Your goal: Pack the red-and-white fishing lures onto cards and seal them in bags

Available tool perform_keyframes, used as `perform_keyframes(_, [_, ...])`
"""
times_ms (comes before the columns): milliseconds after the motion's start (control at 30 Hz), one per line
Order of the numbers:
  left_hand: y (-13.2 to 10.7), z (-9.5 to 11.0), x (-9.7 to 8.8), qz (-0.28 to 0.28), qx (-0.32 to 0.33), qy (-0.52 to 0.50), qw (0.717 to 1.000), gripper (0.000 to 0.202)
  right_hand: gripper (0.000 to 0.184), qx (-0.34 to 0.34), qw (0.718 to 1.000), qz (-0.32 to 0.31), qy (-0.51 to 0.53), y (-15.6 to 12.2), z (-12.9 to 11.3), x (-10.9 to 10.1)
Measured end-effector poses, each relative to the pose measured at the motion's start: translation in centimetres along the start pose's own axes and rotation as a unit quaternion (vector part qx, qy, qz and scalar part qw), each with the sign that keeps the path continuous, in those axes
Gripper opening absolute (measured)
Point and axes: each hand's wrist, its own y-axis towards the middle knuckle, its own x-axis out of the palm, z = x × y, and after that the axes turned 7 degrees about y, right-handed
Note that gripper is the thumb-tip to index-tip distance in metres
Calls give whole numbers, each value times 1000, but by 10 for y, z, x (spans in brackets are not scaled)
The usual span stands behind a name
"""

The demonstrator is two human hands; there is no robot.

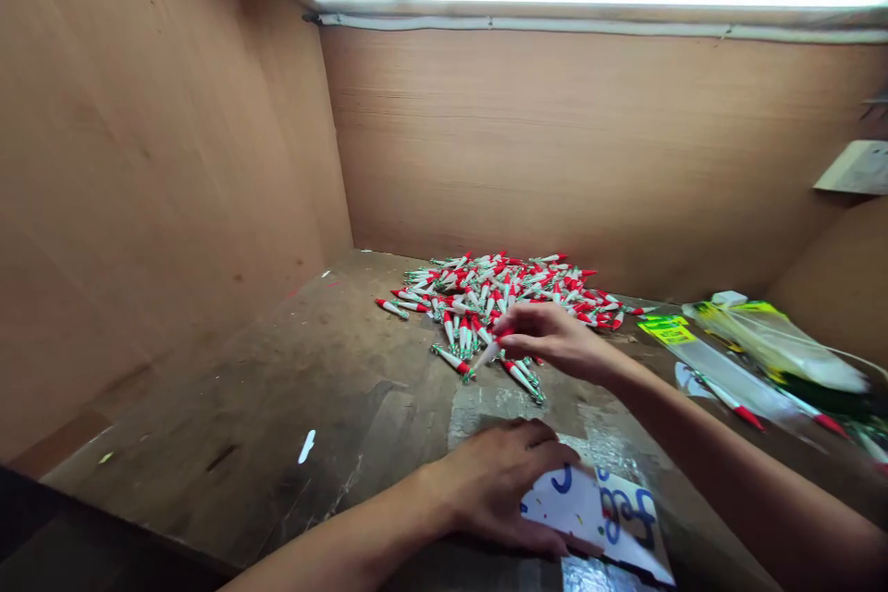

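A heap of red-and-white squid jigs (478,296) with green hook ends lies in front of the back wall. At the heap's near edge, my right hand (555,342) pinches one squid jig (487,355) by its red end, and it is slightly blurred. My left hand (503,486) rests nearer to me, thumb and fingers around the left end of a white printed card box (573,509) with blue letters and coloured specks. Part of the box is hidden under this hand.
At the right lie clear plastic sleeves with yellow labels (670,333), some beside loose jigs (735,402). A small white scrap (306,446) is on the worn tabletop (242,416). Plywood walls (555,129) enclose the bench, and a socket (857,168) is mounted at right.
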Motion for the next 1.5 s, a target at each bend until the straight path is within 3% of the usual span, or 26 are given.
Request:
perform_keyframes(100, [1, -2, -7, 56, -35, -15, 998, 79, 19, -25, 987, 150, 55, -69, 21, -41])
perform_keyframes(200, [2, -6, -12, 96, -90, -10, 991, 77, 12, -48, 967, 246, 47, -130, 45, -54])
perform_keyframes(300, [5, -10, -15, 108, -121, 0, 987, 74, 6, -75, 957, 279, 23, -165, 62, -51])
perform_keyframes(400, [9, -12, -16, 103, -126, 13, 987, 73, 5, -93, 956, 277, 19, -178, 68, -50])
perform_keyframes(700, [12, -14, -13, 106, -106, 47, 988, 80, 12, -131, 961, 221, -106, -179, 54, -52])
perform_keyframes(1033, [10, -9, -11, 119, -53, 75, 989, 82, 26, -104, 921, 143, -347, -161, 43, -8])
perform_keyframes(1233, [10, -6, -10, 129, -64, 54, 988, 81, 21, -67, 943, 71, -317, -164, 38, 1])
perform_keyframes(1333, [11, -4, -10, 86, -46, 24, 995, 80, 21, -65, 960, 97, -255, -163, 35, -9])
perform_keyframes(1433, [12, -5, -7, 36, -20, 5, 999, 80, 24, -43, 963, 169, -207, -135, 28, -17])
perform_keyframes(1500, [11, -6, -3, 13, -11, 3, 1000, 79, 24, -26, 964, 135, -226, -98, 20, -11])
